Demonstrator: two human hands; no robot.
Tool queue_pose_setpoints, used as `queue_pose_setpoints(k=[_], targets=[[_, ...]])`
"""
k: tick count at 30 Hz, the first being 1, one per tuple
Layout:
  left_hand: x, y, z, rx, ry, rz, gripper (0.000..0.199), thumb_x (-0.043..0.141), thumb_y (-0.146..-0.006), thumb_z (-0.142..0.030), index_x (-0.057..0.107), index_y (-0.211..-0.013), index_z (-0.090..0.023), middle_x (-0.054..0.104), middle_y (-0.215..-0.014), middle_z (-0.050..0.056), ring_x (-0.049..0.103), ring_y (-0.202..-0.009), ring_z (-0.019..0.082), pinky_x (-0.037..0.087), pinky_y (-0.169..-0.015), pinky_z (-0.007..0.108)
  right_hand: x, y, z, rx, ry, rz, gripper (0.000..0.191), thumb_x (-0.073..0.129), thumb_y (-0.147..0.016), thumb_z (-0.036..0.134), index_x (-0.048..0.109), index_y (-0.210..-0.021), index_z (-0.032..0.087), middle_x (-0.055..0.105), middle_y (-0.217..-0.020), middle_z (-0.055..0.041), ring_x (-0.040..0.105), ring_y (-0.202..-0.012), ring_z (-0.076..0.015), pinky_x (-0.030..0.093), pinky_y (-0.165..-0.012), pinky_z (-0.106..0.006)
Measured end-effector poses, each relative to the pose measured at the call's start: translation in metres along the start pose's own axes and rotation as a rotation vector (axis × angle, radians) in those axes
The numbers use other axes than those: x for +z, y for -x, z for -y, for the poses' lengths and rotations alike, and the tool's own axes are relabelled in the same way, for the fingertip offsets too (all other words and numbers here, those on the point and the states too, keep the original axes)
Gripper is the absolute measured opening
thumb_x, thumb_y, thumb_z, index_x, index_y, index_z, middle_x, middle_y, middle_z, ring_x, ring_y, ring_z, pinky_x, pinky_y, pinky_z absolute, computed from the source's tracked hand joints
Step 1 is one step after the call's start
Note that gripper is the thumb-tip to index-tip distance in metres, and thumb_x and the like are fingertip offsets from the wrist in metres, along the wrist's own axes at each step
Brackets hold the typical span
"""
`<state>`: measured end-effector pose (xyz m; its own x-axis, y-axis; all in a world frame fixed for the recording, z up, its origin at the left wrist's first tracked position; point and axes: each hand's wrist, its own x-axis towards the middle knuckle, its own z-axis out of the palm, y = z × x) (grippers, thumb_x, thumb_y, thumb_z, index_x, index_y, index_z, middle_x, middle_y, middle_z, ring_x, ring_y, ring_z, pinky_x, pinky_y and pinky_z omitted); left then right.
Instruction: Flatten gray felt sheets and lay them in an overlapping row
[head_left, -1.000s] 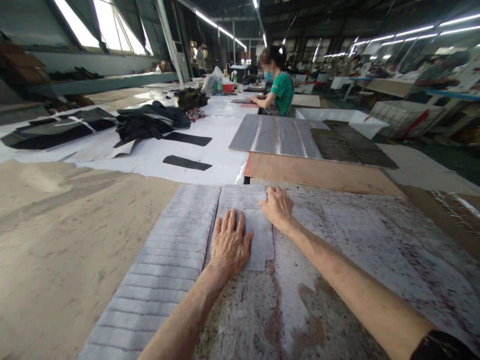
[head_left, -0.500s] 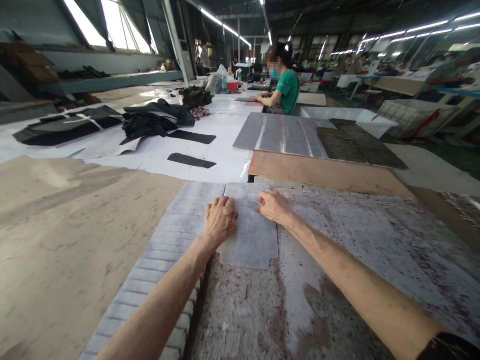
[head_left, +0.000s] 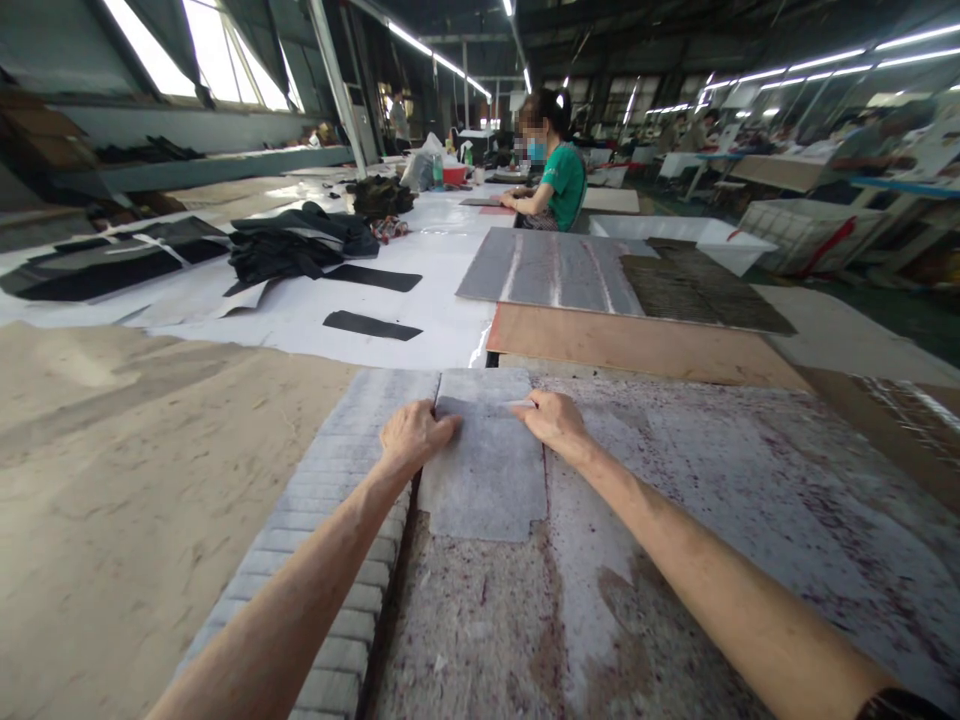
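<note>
A grey fabric piece point(head_left: 487, 470) lies flat on a stained, speckled work board point(head_left: 675, 520). My left hand point(head_left: 411, 435) pinches its upper left corner with curled fingers. My right hand point(head_left: 553, 422) pinches its upper right corner. To the left of the piece runs a column of overlapped grey fabric pieces point(head_left: 352, 520), laid like shingles along the board's left side.
A bare brown table surface point(head_left: 135, 480) spreads to the left. Beyond lie a plywood board point(head_left: 637, 345), a grey sheet point(head_left: 547, 270), white paper with black strips point(head_left: 371, 325) and a dark cloth pile point(head_left: 300, 245). A person in a green shirt point(head_left: 559, 180) works farther back.
My left hand has slid from lying flat on the middle of the piece up to its upper left corner and curled shut there. My right hand stayed at the upper right corner.
</note>
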<state>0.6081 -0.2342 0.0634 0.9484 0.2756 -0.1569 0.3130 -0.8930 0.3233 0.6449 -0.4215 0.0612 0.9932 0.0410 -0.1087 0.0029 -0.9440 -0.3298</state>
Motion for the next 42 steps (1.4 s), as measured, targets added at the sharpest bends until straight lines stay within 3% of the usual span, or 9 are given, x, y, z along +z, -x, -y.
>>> queue_pose_setpoints(k=[6,17,24,27,32,42], targets=[[0.001,0.002,0.002,-0.013,0.02,-0.012,0.023,0.044,-0.078,-0.031,0.064,-0.07,-0.023,0.069,-0.087,0.01,0.062,-0.092,0.03,0.045,-0.069,0.036,0.001,-0.003,0.0,0.017,-0.016,-0.009,0.022,0.054,-0.076,0.036,0.068,-0.084,0.021,0.069,-0.086,-0.0051,0.062,-0.084,-0.0197,0.037,-0.059,-0.023],[0.008,0.001,0.002,0.018,-0.023,-0.051,0.026,0.042,-0.077,-0.033,0.064,-0.073,-0.021,0.068,-0.087,0.012,0.062,-0.09,0.032,0.045,-0.069,0.038,0.005,-0.007,0.0,-0.001,0.015,-0.009,0.02,0.056,-0.076,0.033,0.069,-0.086,0.021,0.069,-0.087,-0.0055,0.063,-0.085,-0.0211,0.04,-0.061,-0.024],[0.016,0.014,-0.001,0.04,-0.062,-0.232,0.028,0.045,-0.081,-0.033,0.06,-0.095,-0.015,0.064,-0.098,0.016,0.057,-0.097,0.032,0.044,-0.076,0.04,0.01,0.014,0.007,-0.069,0.079,-0.188,0.026,0.055,-0.082,0.027,0.057,-0.104,0.013,0.06,-0.106,-0.0141,0.053,-0.101,-0.0248,0.042,-0.075,-0.031],[0.016,0.024,0.003,0.094,-0.049,-0.3,0.028,0.045,-0.081,-0.026,0.057,-0.105,-0.016,0.061,-0.106,0.013,0.053,-0.102,0.029,0.043,-0.082,0.039,0.009,0.02,0.002,-0.165,0.1,-0.283,0.025,0.056,-0.081,0.025,0.056,-0.104,0.014,0.056,-0.111,-0.0139,0.048,-0.105,-0.0246,0.041,-0.078,-0.032],[0.012,0.028,0.015,0.231,-0.001,-0.215,0.029,0.052,-0.08,-0.025,0.058,-0.108,-0.022,0.062,-0.108,0.004,0.053,-0.103,0.022,0.042,-0.085,0.03,0.008,0.018,-0.016,-0.358,0.109,-0.246,0.016,0.06,-0.079,0.025,0.06,-0.093,0.017,0.062,-0.097,-0.0067,0.05,-0.098,-0.0212,0.039,-0.08,-0.029],[0.007,0.015,0.015,0.135,0.07,-0.106,0.02,0.056,-0.075,-0.03,0.061,-0.092,-0.022,0.063,-0.1,0.004,0.059,-0.092,0.021,0.044,-0.072,0.029,0.009,0.015,-0.015,-0.307,0.075,-0.217,0.02,0.065,-0.074,0.024,0.061,-0.093,0.019,0.063,-0.097,-0.0052,0.054,-0.095,-0.0193,0.04,-0.077,-0.028]])
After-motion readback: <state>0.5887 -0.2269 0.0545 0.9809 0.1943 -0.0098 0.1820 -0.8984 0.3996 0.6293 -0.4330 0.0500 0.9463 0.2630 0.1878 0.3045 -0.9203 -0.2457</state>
